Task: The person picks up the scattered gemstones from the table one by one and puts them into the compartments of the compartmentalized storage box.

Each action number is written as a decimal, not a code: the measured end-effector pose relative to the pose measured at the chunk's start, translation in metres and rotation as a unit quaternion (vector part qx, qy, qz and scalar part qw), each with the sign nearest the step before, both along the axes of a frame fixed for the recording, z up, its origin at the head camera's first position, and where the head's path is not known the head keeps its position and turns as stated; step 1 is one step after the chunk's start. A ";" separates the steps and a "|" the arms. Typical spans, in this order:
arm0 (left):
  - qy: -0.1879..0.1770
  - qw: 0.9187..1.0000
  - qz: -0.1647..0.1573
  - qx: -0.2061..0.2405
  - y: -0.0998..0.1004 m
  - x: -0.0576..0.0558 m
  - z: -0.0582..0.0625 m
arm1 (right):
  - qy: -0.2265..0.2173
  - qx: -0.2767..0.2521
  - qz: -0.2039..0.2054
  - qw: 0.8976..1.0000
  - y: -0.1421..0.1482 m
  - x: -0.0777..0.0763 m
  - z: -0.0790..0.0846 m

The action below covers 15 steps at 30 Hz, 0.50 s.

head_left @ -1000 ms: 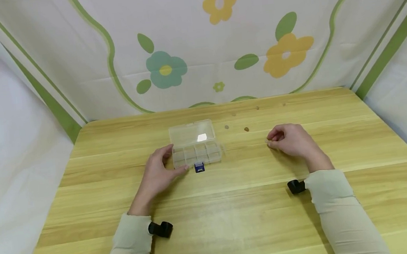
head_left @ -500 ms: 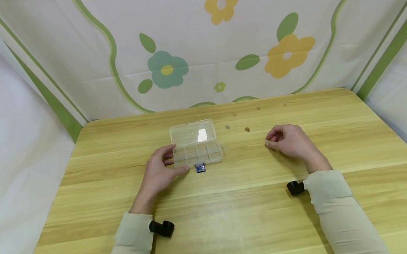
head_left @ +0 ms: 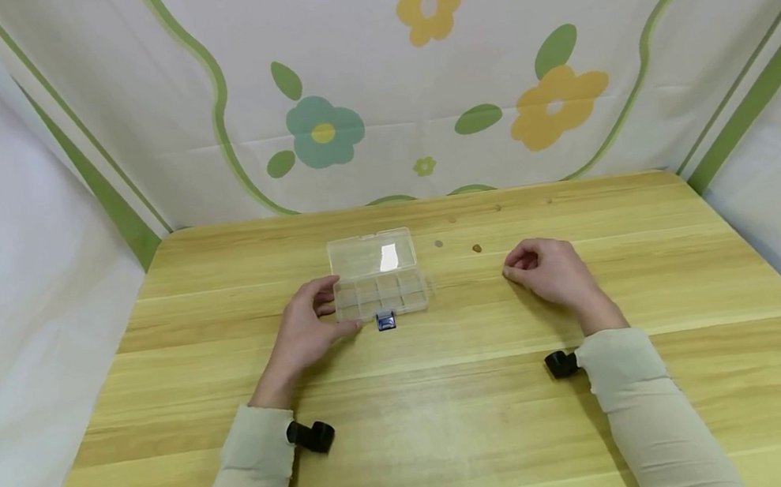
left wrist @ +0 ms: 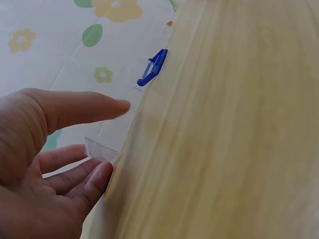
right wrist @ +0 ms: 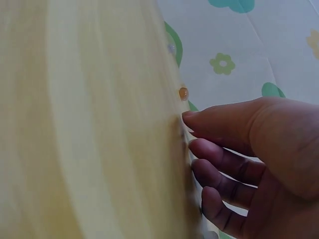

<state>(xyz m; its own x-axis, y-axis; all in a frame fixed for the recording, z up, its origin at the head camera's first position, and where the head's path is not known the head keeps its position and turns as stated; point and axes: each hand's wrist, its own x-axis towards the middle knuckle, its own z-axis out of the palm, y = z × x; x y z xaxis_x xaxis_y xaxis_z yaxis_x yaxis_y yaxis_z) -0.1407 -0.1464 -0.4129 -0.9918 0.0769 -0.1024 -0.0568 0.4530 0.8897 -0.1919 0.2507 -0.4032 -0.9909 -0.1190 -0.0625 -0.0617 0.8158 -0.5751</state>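
A clear plastic compartment box [head_left: 412, 309] stands on the table with its lid [head_left: 359, 256] raised open at the back and a blue latch [head_left: 386, 321] at the front. My left hand [head_left: 309, 323] holds its left end, thumb along the front side and fingers toward the back; the left wrist view shows a fingertip at the box corner [left wrist: 102, 149]. To the right, my right hand [head_left: 549, 270] pinches a small pale stone, now hidden behind thumb and forefinger, low over the table. A brown-orange stone [head_left: 477, 249] lies beyond those fingertips.
Farther back on the wooden table [head_left: 410, 432] lie a grey stone [head_left: 438, 243] and several tiny pieces, among them a brownish one [head_left: 498, 207] near the far edge. A flowered curtain [head_left: 380, 78] hangs behind the table.
My right hand has shifted slightly left toward the box, and the pale stone at its fingertips has gone out of sight. The left hand stays at the box.
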 end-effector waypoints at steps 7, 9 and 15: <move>0.007 1.000 0.000 -0.004 0.001 0.001 -0.001 | 0.024 -0.025 -0.004 0.999 -0.009 -0.001 -0.002; 0.007 1.000 0.002 -0.005 0.001 0.002 0.000 | 0.024 -0.037 -0.006 0.999 -0.012 -0.001 -0.002; 0.002 1.000 0.006 -0.001 0.001 0.002 0.000 | 0.018 -0.070 -0.009 0.997 -0.023 -0.001 -0.003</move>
<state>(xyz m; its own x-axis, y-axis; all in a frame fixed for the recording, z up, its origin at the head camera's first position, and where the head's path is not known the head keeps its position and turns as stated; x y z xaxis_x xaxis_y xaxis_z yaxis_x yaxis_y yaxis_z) -0.1390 -0.1451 -0.4133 -0.9930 0.0657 -0.0977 -0.0574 0.4543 0.8890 -0.1933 0.2278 -0.4057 -0.9942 -0.1066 -0.0118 -0.0701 0.7285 -0.6814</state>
